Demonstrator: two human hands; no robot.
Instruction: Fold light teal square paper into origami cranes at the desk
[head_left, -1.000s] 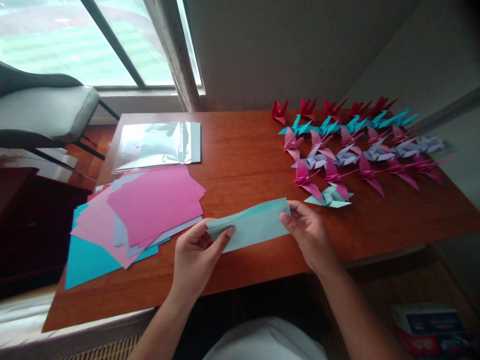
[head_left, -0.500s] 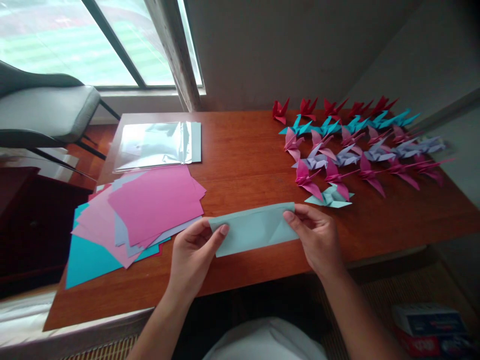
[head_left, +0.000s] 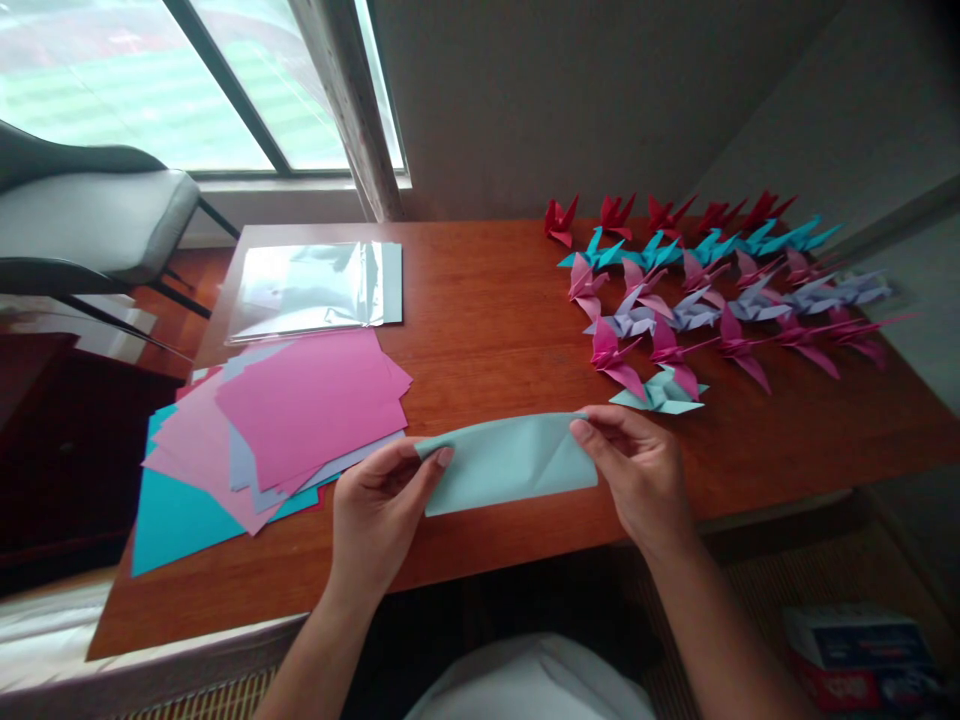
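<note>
A pale mint sheet of origami paper (head_left: 514, 462), folded into a wide strip, is stretched between my hands above the table's front part. My left hand (head_left: 381, 510) pinches its left end between thumb and fingers. At the other end, the thumb and fingers of my right hand (head_left: 637, 475) grip the upper right corner. The strip's upper edge bows slightly upward, and a slanting crease shows on its right half. Just beyond my right hand lies a mint paper crane (head_left: 661, 392). To the left of my left hand is a loose pile of coloured paper (head_left: 315, 410).
Rows of paper cranes in red, turquoise (head_left: 652, 250), pink, lilac and magenta (head_left: 739, 350) fill the right of the wooden table (head_left: 480, 300). A clear plastic packet of paper (head_left: 315, 288) lies back left. A chair (head_left: 97, 220) stands by the window.
The strip's upper edge has gone from nearly straight to bowed, and its narrow top fold line no longer shows. My left hand has shifted slightly left. Both hands keep their hold.
</note>
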